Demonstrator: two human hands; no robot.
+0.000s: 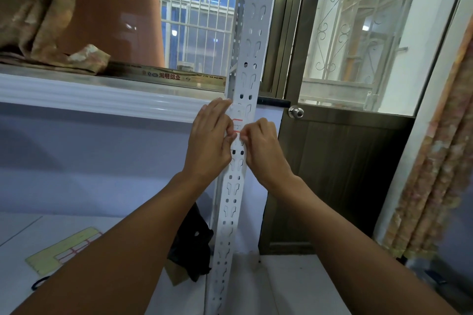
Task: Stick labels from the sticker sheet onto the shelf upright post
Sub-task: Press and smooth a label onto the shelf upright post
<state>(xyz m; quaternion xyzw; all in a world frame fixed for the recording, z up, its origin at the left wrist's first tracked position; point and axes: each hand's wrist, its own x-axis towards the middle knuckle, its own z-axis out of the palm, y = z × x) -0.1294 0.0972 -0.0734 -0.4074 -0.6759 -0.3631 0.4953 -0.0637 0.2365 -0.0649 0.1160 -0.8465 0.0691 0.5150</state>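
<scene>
both hands on the shelf upright post (239, 179), which stands near-vertical against the window wall, long axis running floor to top of frame. label (238, 126), white with red lines, sits on the post's front face between the two hands, long side across the post. left hand (211, 139) lies along the post's left edge, fingers extended upward, fingertips pressing the label's left side. right hand (261, 143) comes in from the right with fingers curled, tips pinching or pressing the label's lower right edge; can't tell which. hands nearly touching, label directly between them, both equally near. next move looks like a smoothing press along the label's width. sticker sheet (64, 248) lies on the floor lower left, well apart from the post, nearer the left arm. black bag (192, 245) lies at the post's base.
</scene>
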